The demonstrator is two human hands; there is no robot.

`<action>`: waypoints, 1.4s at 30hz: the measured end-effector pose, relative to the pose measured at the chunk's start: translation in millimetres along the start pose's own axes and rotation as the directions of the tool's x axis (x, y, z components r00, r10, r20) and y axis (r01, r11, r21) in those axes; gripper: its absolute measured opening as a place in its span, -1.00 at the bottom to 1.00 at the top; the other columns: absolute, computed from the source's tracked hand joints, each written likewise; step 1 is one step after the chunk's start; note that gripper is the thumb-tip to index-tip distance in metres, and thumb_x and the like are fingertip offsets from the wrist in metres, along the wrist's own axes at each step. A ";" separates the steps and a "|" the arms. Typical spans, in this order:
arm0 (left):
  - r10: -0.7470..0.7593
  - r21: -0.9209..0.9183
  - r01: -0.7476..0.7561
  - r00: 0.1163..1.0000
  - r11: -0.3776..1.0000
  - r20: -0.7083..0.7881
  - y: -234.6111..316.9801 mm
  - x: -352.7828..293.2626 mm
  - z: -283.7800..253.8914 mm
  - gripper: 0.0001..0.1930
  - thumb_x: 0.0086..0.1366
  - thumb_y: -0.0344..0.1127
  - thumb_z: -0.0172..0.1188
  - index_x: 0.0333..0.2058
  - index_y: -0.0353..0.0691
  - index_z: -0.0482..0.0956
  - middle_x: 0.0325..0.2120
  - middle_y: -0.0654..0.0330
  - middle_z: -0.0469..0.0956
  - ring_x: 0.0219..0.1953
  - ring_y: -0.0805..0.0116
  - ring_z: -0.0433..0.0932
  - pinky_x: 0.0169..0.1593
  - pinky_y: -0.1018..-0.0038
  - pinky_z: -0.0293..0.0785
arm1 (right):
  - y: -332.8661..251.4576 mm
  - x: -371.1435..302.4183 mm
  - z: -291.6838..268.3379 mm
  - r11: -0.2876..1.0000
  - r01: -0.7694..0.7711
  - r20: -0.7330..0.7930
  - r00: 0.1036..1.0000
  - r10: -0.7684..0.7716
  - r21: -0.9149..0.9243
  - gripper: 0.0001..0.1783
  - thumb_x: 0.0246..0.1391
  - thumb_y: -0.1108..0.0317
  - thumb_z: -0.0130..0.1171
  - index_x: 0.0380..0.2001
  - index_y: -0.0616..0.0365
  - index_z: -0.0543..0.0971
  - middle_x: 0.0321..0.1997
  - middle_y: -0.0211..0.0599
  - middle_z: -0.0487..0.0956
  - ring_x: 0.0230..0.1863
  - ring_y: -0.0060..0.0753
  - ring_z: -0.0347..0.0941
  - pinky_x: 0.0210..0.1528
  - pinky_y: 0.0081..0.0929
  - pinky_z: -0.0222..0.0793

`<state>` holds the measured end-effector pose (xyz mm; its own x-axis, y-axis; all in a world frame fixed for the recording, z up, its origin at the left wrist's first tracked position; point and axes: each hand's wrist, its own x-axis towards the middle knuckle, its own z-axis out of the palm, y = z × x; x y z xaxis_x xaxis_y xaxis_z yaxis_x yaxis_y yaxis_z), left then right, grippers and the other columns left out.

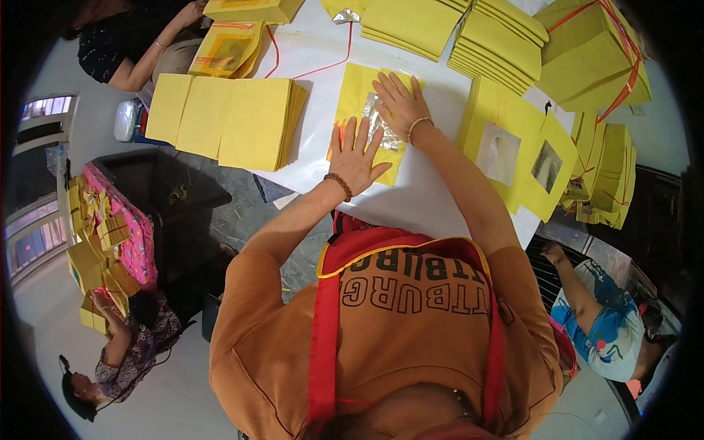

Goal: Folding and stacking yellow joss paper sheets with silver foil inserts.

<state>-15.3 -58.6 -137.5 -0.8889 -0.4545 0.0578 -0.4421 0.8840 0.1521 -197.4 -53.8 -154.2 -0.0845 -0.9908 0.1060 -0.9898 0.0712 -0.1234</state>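
A yellow paper sheet (354, 82) with a crinkled silver foil patch (389, 139) lies on the white table in front of me. My left hand (355, 163) rests flat on its near left part, fingers spread, the fingertips reaching the foil. Farther up and to the right, my right hand (400, 108) is also spread flat over the sheet and covers part of the foil. Orange-red marks show at the sheet's left edge. To the left stands a thick stack of yellow paper (254, 121). On the right lie more yellow sheets (474, 110) bearing silver squares (499, 152).
Fanned stacks of yellow paper (411, 26) line the table's far side. A large yellow bundle (594, 62) tied with red ribbon sits at far right. Co-workers are at the upper left, lower left and right. A pink patterned cloth (125, 227) lies under yellow bundles at left.
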 end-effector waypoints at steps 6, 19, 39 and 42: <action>-0.004 -0.009 0.005 1.000 1.000 0.016 0.6 0.3 -2.6 -0.34 0.10 0.14 -0.09 0.09 -0.14 0.14 0.11 -0.09 0.01 0.18 -0.09 -0.13 0.12 -0.07 -0.25 | 1.3 -1.8 -4.3 0.998 0.055 -0.057 0.997 -0.053 0.044 -0.52 0.07 0.01 -0.23 0.08 -0.21 0.19 0.24 -0.44 0.03 0.25 -0.38 -0.13 0.22 -0.01 -0.29; -0.015 -0.061 0.009 0.996 0.998 -0.087 -2.4 27.6 -0.9 -0.29 0.10 0.10 -0.07 0.11 -0.25 0.05 0.07 -0.07 0.09 0.13 0.02 0.02 0.09 0.04 -0.08 | 1.9 -0.5 -5.1 0.999 0.030 0.005 1.000 -0.030 -0.014 -0.52 0.08 0.02 -0.25 0.10 -0.26 0.15 0.24 -0.42 0.02 0.26 -0.36 -0.14 0.21 0.01 -0.31; 0.004 0.023 -0.005 0.999 1.000 0.032 -4.6 31.1 2.9 -0.37 0.09 0.05 -0.04 0.03 -0.27 0.15 0.05 -0.09 0.07 0.13 -0.01 -0.01 0.08 0.03 -0.10 | 4.1 9.5 -11.8 0.950 0.273 0.120 0.949 -0.292 0.151 -0.44 0.09 -0.06 -0.33 0.14 -0.11 0.10 0.27 -0.38 -0.04 0.29 -0.38 -0.21 0.27 -0.18 -0.43; 0.013 0.014 -0.013 0.999 1.000 -0.033 -3.8 29.3 0.1 -0.37 0.09 0.05 -0.03 0.03 -0.27 0.16 0.07 -0.10 0.05 0.12 -0.02 -0.01 0.08 0.03 -0.09 | 16.5 14.3 -13.1 0.928 0.348 0.128 0.922 -0.365 0.134 -0.45 0.09 -0.09 -0.36 0.14 -0.20 0.11 0.27 -0.40 -0.06 0.29 -0.40 -0.22 0.28 -0.19 -0.43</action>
<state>-39.6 -75.3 -136.4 -0.8902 -0.4460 0.0925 -0.4322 0.8912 0.1377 -216.5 -65.3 -141.8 0.2979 -0.9544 0.0169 -0.9322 -0.2947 -0.2100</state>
